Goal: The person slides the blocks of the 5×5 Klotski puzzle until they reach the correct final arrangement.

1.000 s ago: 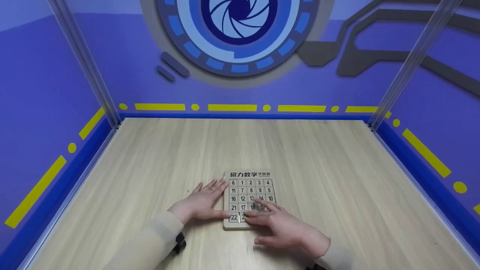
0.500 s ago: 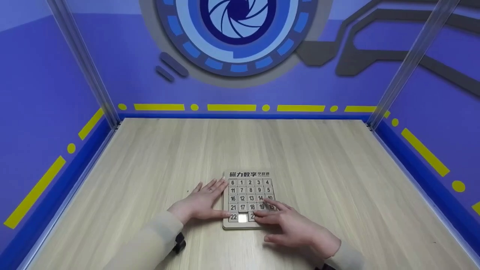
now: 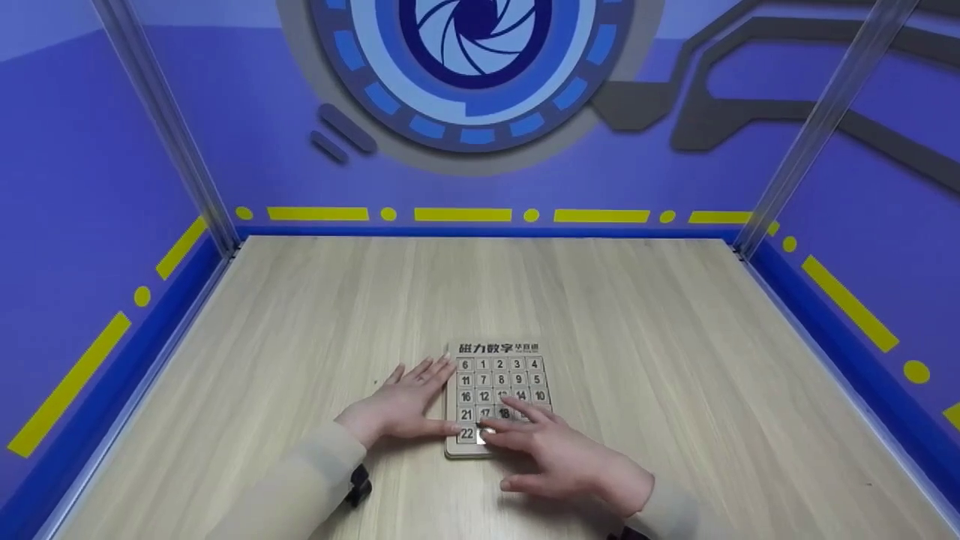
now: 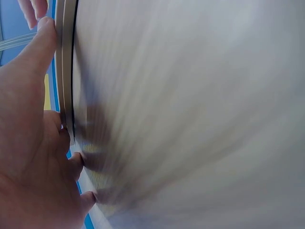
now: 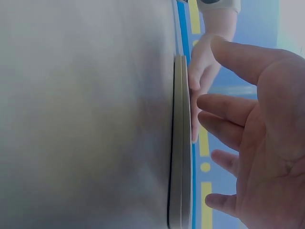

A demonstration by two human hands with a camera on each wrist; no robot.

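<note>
A wooden number slide puzzle (image 3: pixel 466 453) lies flat near the front middle of the table, dark characters printed along its top. My left hand (image 3: pixel 405 409) rests along its left side, fingers straight, with the thumb at tile 22 (image 3: pixel 466 433). Spread over the lower right tiles is my right hand (image 3: pixel 559 454), two fingertips at the bottom rows, hiding several tiles. A bright gap (image 3: pixel 481 438) in the bottom row shows beside tile 22. In the right wrist view the right hand's fingers (image 5: pixel 224 107) stretch over the puzzle's edge (image 5: pixel 177 143).
The light wood table (image 3: pixel 360 300) stretches away behind the puzzle. Blue and purple panels (image 3: pixel 225 135) with yellow dashes close it in at the back and sides. Metal posts (image 3: pixel 169 127) stand at the back corners.
My right hand first slid right, drawing the tile beside 22 along and baring a bright gap; it has since moved back left over the bottom row. My left hand has stayed in place.
</note>
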